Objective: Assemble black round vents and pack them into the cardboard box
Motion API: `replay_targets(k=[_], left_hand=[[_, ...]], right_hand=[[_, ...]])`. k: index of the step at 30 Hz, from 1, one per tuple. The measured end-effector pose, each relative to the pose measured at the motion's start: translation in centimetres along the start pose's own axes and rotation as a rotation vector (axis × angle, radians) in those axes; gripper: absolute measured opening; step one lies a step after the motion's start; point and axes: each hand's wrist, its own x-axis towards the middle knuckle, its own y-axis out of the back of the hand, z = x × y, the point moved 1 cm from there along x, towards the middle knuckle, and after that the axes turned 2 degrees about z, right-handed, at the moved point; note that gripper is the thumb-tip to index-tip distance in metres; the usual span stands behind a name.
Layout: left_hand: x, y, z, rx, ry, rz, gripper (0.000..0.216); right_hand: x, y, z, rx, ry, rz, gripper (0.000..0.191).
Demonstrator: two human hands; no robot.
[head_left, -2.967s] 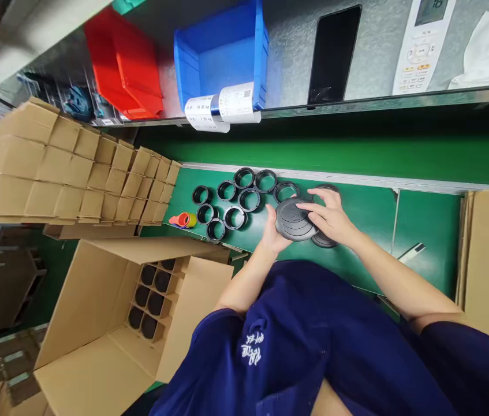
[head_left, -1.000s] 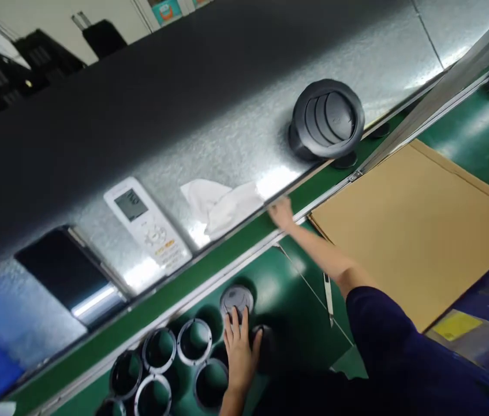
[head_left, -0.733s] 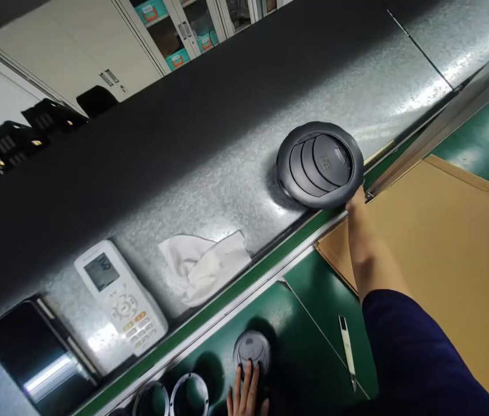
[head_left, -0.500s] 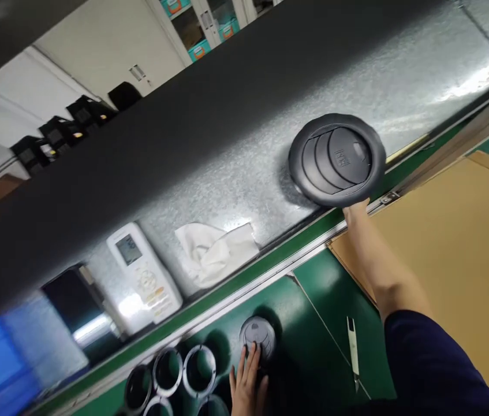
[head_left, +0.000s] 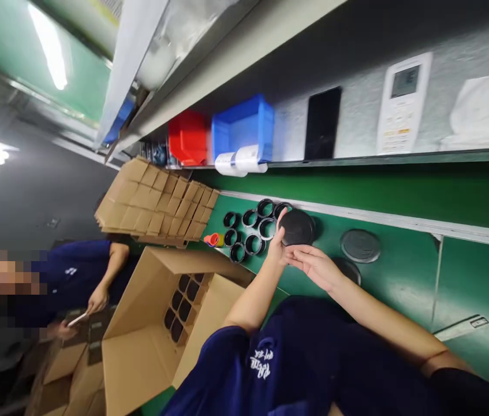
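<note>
A round black air vent (head_left: 298, 227) is held between my two hands above the green bench, its plain dark face toward me. My left hand (head_left: 276, 244) wraps its left edge, thumb and fingers on the rim. From below right, my right hand (head_left: 316, 267) meets its lower edge, with fingertips close to the left hand. Another round vent (head_left: 360, 245) lies flat on the bench to the right. A further dark round piece (head_left: 348, 270) is partly hidden behind my right forearm. Several black rings (head_left: 253, 244) stand grouped left of my hands.
An opened carton (head_left: 135, 352) with filled compartments stands to the left, near stacked folded cardboard (head_left: 153, 199). A utility knife (head_left: 458, 329) lies at right. The shelf carries a blue bin (head_left: 244, 124), phone (head_left: 323, 124), remote (head_left: 403, 110) and white cloth (head_left: 486, 110). A co-worker (head_left: 75, 271) is at far left.
My view has swung left, bringing the carton and co-worker in. The vent in my right hand has come from near the shelf down to both hands; my left hand has left the vent on the bench.
</note>
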Motion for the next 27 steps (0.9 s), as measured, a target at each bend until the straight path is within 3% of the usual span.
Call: replay_targets(k=[3, 4, 6, 9, 10, 13, 16, 20, 27], left_hand=[[-2.5, 3.0, 1.3, -0.21, 0.093, 0.006, 0.068], [-3.1, 3.8, 1.6, -0.268, 0.111, 0.013, 0.07], [-4.2, 5.1, 2.1, -0.343, 0.134, 0.022, 0.072], [-5.2, 6.4, 2.7, -0.413, 0.171, -0.021, 0.073], [-5.5, 6.8, 2.8, -0.436, 0.18, -0.043, 0.074], [-6.2, 7.7, 3.0, -0.466, 0.213, -0.114, 0.072], [-6.7, 8.7, 3.0, -0.449, 0.29, -0.183, 0.071], [-6.6, 9.8, 2.9, -0.462, 0.357, -0.203, 0.074], [-5.6, 11.4, 3.1, -0.45, 0.423, -0.2, 0.08]], right_hand=[[-1.7, -2.3, 1.3, -0.278, -0.216, -0.285, 0.045], [-2.0, -2.7, 1.0, -0.436, -0.217, -0.336, 0.046], [-2.0, -3.1, -0.2, -0.822, 0.008, -0.286, 0.045], [-1.0, -3.3, -2.0, -1.359, 0.627, -0.01, 0.038], [-0.5, -3.3, -2.1, -1.49, 0.755, 0.029, 0.037], [0.7, -3.0, -1.0, -1.722, 0.833, -0.019, 0.042], [1.2, -2.7, 0.7, -1.77, 0.763, -0.044, 0.052], [1.3, -3.2, 1.2, -1.628, 0.645, -0.025, 0.066], [1.1, -4.7, 0.6, -1.38, 0.556, 0.196, 0.068]])
